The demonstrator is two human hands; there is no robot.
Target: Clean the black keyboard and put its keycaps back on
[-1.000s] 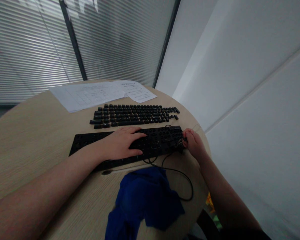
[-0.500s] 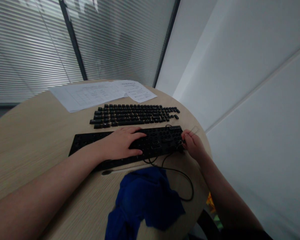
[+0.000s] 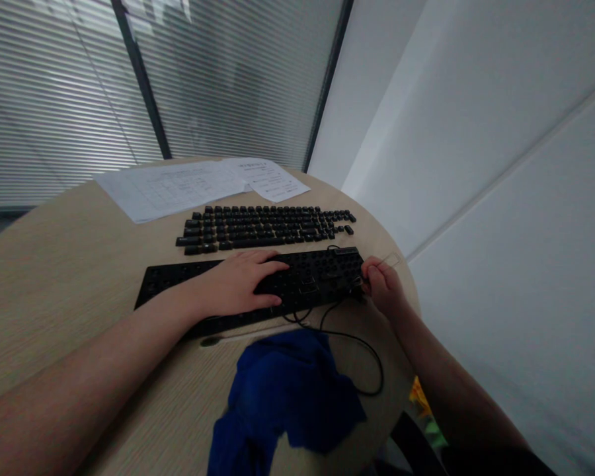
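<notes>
A black keyboard base with its keycaps off lies across the table. My left hand rests on its middle with the fingers spread. At its right end, my right hand is closed around a thin wire tool, whose loop sticks out past the fingers; its other end is near the keyboard's right edge. Behind the base, loose black keycaps are laid out in rows.
Printed papers lie at the table's far side. A blue cloth is bunched at the near edge, beside a black cable and a thin brush-like stick. A white wall stands to the right.
The wire loop in my right hand has shifted slightly to the right. My left hand stays on the keyboard base. The whole view has moved very slightly.
</notes>
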